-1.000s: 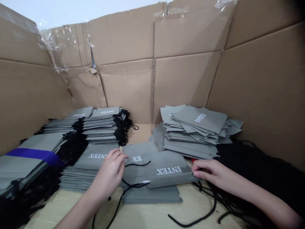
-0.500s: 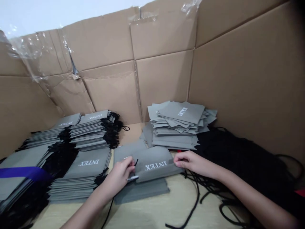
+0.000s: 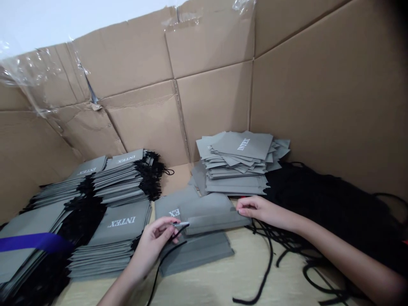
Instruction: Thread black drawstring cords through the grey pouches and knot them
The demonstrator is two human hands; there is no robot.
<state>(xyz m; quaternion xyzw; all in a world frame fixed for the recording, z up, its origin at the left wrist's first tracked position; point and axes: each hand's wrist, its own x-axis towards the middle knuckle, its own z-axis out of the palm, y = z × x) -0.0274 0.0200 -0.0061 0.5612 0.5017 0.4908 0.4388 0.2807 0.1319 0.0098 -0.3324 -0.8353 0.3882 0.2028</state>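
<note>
A grey fabric pouch (image 3: 210, 214) lies in front of me, a plain face with a hem-like band along its near edge upward. My right hand (image 3: 255, 209) pinches its right corner. In my left hand (image 3: 162, 233), closed, is a thin silver rod-like tool (image 3: 181, 224) with a black cord (image 3: 165, 255) trailing down to the table. The tool's tip is at the pouch's left edge; whether it is inside the hem I cannot tell. Beneath and beside this pouch lie another grey pouch (image 3: 200, 255) and one with part of its white print (image 3: 168, 204) showing.
Corded INTEX pouches stand in stacks (image 3: 105, 250) on the left, one bundle under a purple strap (image 3: 35, 242). A loose pile of grey pouches (image 3: 236, 182) stands at the back. Black cords (image 3: 318, 199) heap at the right. Cardboard walls (image 3: 216, 102) enclose the table (image 3: 204, 284).
The front pouch's INTEX print has gone from view, and its plain side shows. My left hand has brought the tool up to the pouch's left edge. My right hand keeps its pinch.
</note>
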